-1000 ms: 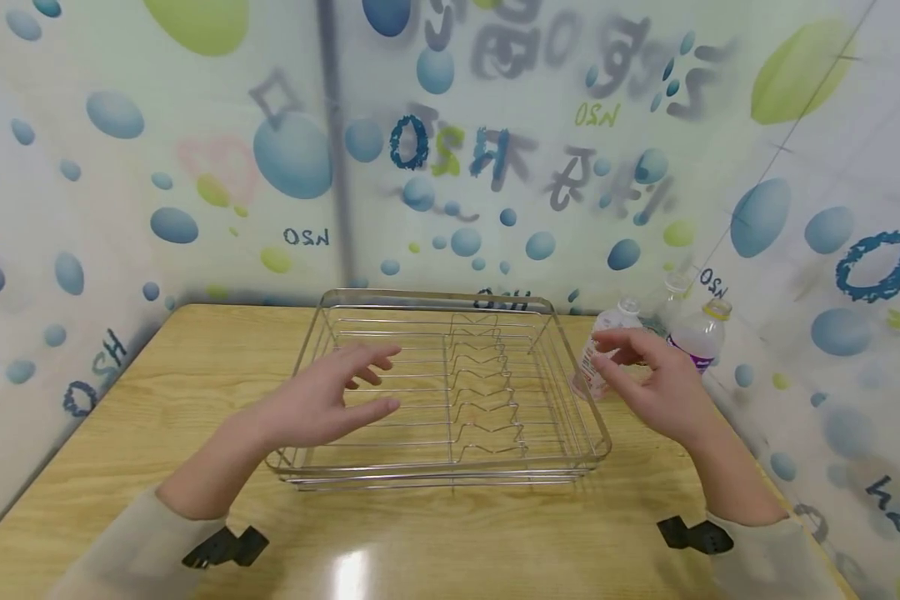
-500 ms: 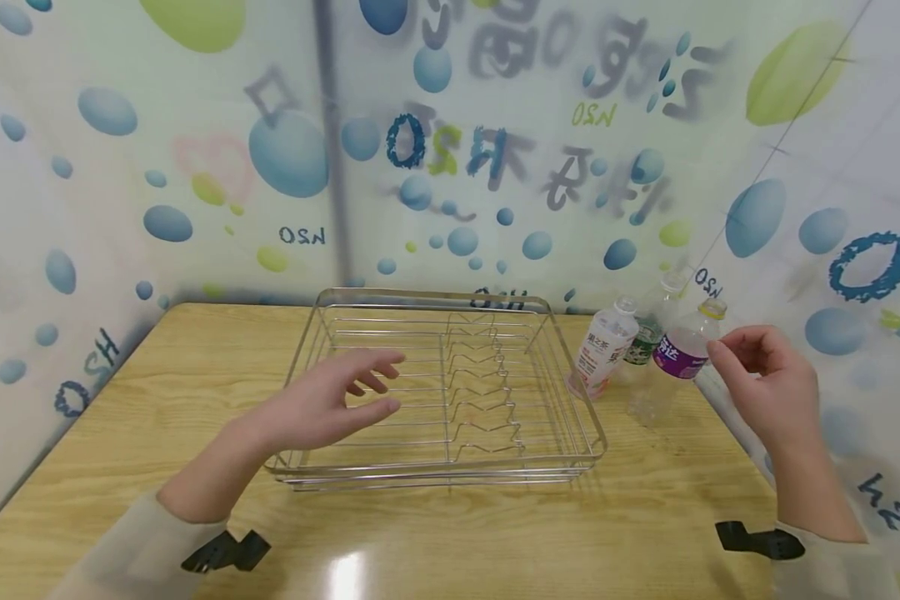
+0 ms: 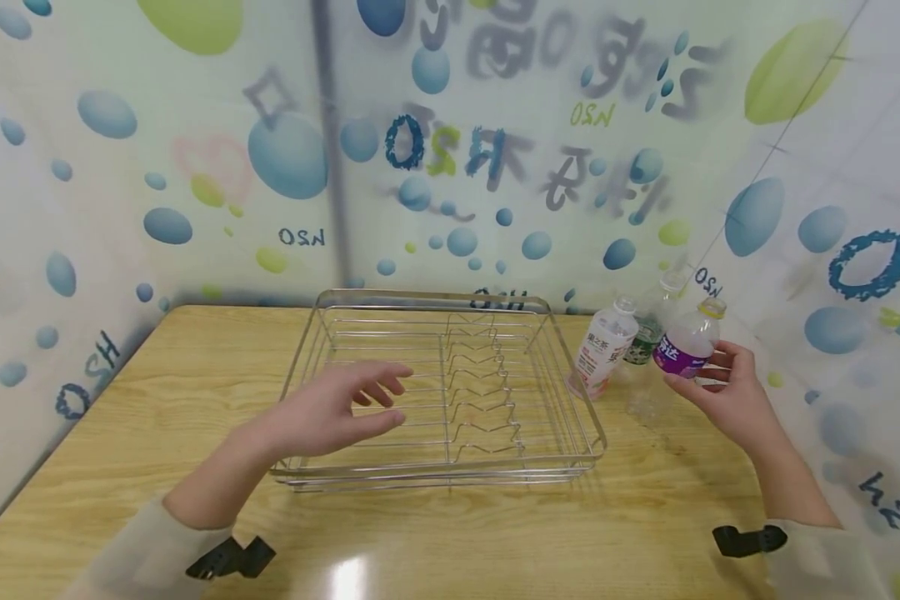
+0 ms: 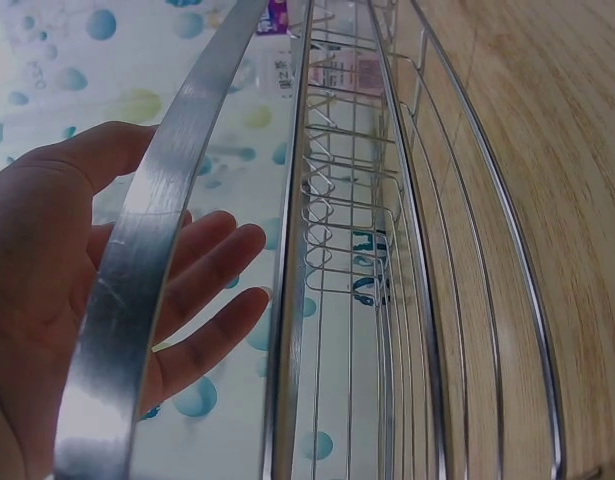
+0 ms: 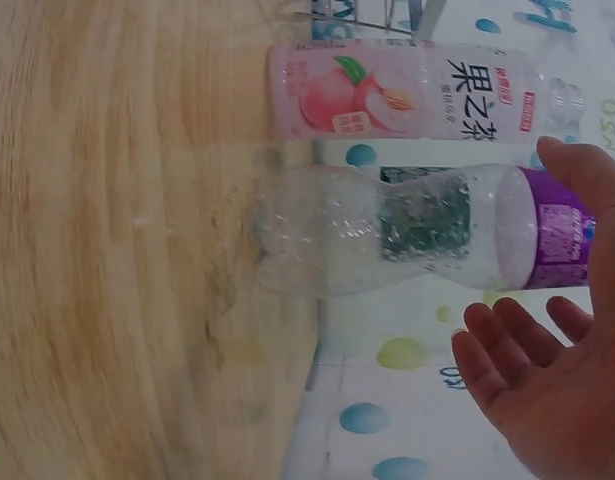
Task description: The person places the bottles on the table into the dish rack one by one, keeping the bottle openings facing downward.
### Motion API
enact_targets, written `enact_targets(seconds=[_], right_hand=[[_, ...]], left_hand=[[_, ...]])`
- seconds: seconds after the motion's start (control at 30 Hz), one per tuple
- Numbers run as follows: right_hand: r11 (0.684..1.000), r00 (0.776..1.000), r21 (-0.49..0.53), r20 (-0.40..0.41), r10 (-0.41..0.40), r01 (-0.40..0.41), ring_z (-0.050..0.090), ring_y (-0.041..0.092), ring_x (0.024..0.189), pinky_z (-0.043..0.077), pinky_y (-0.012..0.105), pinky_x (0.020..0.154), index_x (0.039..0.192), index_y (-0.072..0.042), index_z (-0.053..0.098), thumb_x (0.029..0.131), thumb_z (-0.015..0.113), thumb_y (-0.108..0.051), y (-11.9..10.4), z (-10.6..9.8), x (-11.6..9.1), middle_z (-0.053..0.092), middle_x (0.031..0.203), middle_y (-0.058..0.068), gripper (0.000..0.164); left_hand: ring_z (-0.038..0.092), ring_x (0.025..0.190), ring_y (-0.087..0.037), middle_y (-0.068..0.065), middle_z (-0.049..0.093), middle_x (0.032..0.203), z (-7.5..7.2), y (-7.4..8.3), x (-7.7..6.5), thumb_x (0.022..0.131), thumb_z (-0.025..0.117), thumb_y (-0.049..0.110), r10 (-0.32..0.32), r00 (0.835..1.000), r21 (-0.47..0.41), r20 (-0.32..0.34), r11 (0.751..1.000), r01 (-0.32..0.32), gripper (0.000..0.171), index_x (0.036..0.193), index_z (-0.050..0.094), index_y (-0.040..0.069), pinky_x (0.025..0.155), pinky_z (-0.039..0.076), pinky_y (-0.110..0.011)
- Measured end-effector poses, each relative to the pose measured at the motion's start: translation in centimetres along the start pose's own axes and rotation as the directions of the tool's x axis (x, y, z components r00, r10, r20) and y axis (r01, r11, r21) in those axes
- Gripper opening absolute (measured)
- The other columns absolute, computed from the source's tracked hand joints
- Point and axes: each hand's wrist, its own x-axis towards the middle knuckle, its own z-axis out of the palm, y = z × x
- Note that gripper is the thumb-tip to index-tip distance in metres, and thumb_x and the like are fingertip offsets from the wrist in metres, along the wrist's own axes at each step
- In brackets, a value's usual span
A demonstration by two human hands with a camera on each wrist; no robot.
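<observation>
An empty clear bottle with a purple label [image 3: 681, 357] and a yellow neck ring stands upright on the right of the table. My right hand [image 3: 729, 396] is beside it, thumb in front and fingers behind. In the right wrist view a gap shows between the fingertips [image 5: 477, 345] and the bottle; whether the thumb touches it, I cannot tell. My left hand [image 3: 337, 410] hangs over the left front of a wire dish rack [image 3: 442, 470], fingers relaxed and holding nothing. In the left wrist view the rack's flat metal rim [image 4: 137, 230] passes in front of that hand.
Left of the purple-labelled bottle stands a clear peach-drink bottle [image 3: 603, 350], close to the rack's right side. Behind them is a green-labelled clear bottle [image 3: 643, 340], partly hidden. Patterned curtains [image 3: 450, 167] border the wooden table [image 3: 157, 392] at the back and sides.
My right hand first swung right, away from in front of the bottles, then came in lower and left beside the purple-labelled bottle, its fingers spreading. The left hand sank slightly.
</observation>
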Motion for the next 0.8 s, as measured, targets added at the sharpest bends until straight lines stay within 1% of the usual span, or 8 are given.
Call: enact_targets(seconds=[0.13, 0.27, 0.33, 0.4, 0.47, 0.6, 0.7, 0.8], right_hand=[[1.0, 1.0, -0.008, 0.025, -0.011, 0.011, 0.048, 0.052, 0.132, 0.044, 0.007, 0.078, 0.167, 0.003, 0.006, 0.105, 0.076, -0.04, 0.2, 0.8, 0.4, 0.033, 0.156, 0.039, 0.103], [1.0, 0.999, -0.029, 0.035, 0.007, -0.006, 0.048, 0.056, 0.134, 0.045, 0.011, 0.079, 0.167, 0.006, 0.008, 0.107, 0.072, -0.044, 0.0, 1.1, 0.6, 0.034, 0.157, 0.04, 0.101], [0.999, 1.0, -0.04, 0.024, 0.009, -0.008, 0.048, 0.056, 0.134, 0.045, 0.011, 0.078, 0.166, 0.007, 0.01, 0.107, 0.071, -0.045, -0.1, 1.1, 0.6, 0.036, 0.157, 0.041, 0.099], [0.999, 1.0, -0.049, -0.001, -0.007, 0.007, 0.05, 0.053, 0.131, 0.044, 0.009, 0.077, 0.165, 0.007, 0.015, 0.107, 0.072, -0.042, -0.3, 1.0, 0.3, 0.039, 0.155, 0.039, 0.095], [0.997, 0.999, -0.065, -0.032, -0.032, 0.03, 0.051, 0.044, 0.126, 0.043, 0.006, 0.077, 0.164, 0.005, 0.019, 0.106, 0.073, -0.041, -0.8, 0.9, -0.2, 0.043, 0.153, 0.035, 0.091], [0.989, 0.99, -0.096, -0.08, -0.116, 0.108, 0.05, 0.018, 0.118, 0.042, 0.004, 0.082, 0.163, -0.001, 0.026, 0.103, 0.079, -0.035, -2.5, 0.6, -1.2, 0.05, 0.149, 0.027, 0.087], [0.979, 0.976, -0.096, -0.099, -0.192, 0.183, 0.051, 0.002, 0.11, 0.042, 0.002, 0.084, 0.163, -0.004, 0.031, 0.1, 0.084, -0.029, -4.3, 0.5, -1.6, 0.054, 0.147, 0.023, 0.086], [0.962, 0.956, -0.077, -0.116, -0.271, 0.263, 0.053, -0.006, 0.106, 0.044, 0.001, 0.085, 0.16, -0.005, 0.037, 0.096, 0.087, -0.02, -6.3, 0.7, -2.1, 0.056, 0.144, 0.016, 0.083]], left_hand=[[0.076, 0.117, -0.022, -0.005, 0.075, 0.132, 0.0, -0.1, 0.0, 0.106, 0.075, 0.031, -0.005, 1.0, -0.003, 0.004, 1.0, 0.005, 0.057, 0.157, 0.058, 0.011, 0.102, 0.063, -0.053], [0.075, 0.117, -0.021, -0.005, 0.075, 0.133, 0.0, -0.2, 0.0, 0.106, 0.075, 0.032, -0.008, 1.0, -0.001, 0.003, 1.0, 0.008, 0.058, 0.158, 0.057, 0.011, 0.102, 0.063, -0.052], [0.075, 0.117, -0.021, -0.004, 0.075, 0.132, 0.0, -0.2, 0.0, 0.106, 0.075, 0.031, -0.008, 1.0, -0.003, -0.001, 1.0, 0.008, 0.058, 0.158, 0.057, 0.011, 0.102, 0.063, -0.052], [0.075, 0.116, -0.021, -0.004, 0.075, 0.132, 0.0, -0.2, 0.0, 0.106, 0.075, 0.031, -0.008, 1.0, -0.002, -0.005, 1.0, 0.008, 0.058, 0.158, 0.057, 0.012, 0.102, 0.064, -0.05], [0.075, 0.117, -0.021, -0.004, 0.074, 0.133, -0.1, -0.2, 0.0, 0.106, 0.075, 0.032, -0.01, 1.0, -0.001, -0.006, 1.0, 0.01, 0.058, 0.158, 0.057, 0.012, 0.101, 0.064, -0.048], [0.075, 0.118, -0.021, -0.005, 0.074, 0.134, -0.3, -0.3, -0.2, 0.106, 0.075, 0.032, -0.025, 1.0, -0.013, -0.011, 1.0, 0.025, 0.06, 0.16, 0.055, 0.012, 0.1, 0.064, -0.044], [0.075, 0.118, -0.022, -0.006, 0.073, 0.135, -0.4, -0.3, -0.2, 0.106, 0.075, 0.032, -0.031, 0.999, -0.032, -0.019, 0.999, 0.03, 0.061, 0.16, 0.055, 0.012, 0.099, 0.064, -0.044], [0.075, 0.118, -0.022, -0.007, 0.073, 0.135, -0.4, -0.3, -0.2, 0.106, 0.076, 0.032, -0.029, 0.999, -0.049, -0.031, 0.998, 0.027, 0.061, 0.16, 0.055, 0.012, 0.098, 0.064, -0.044]])
